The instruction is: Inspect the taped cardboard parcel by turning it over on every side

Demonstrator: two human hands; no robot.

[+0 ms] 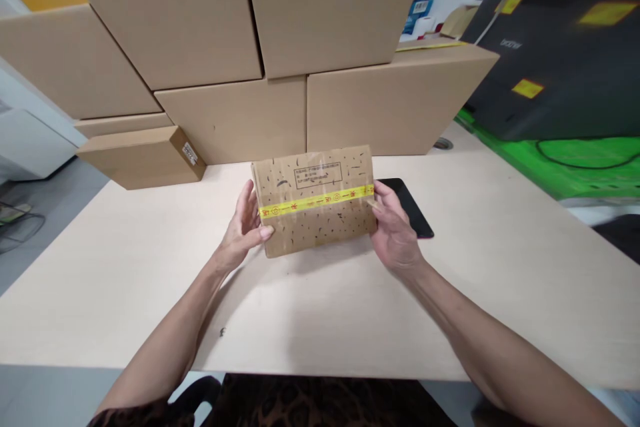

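Between my two hands is a small cardboard box [315, 230], tilted so that its printed face points up at me. Yellow tape with red characters runs across its middle, and dark flecks and a framed block of print mark the face. My left hand [241, 227] grips the left end, its thumb on the lower left corner. At the right end, my right hand [395, 227] holds the edge with the thumb near the tape. A dark flat tablet [413, 210] lies on the table just behind my right hand, which partly covers it.
Large cardboard boxes [230, 120] stand stacked along the back of the pale table [340, 327]. A flat carton [140, 157] with a white label sits at the back left. To the right, a large dark case [555, 67] with yellow patches rests on a green surface [575, 167].
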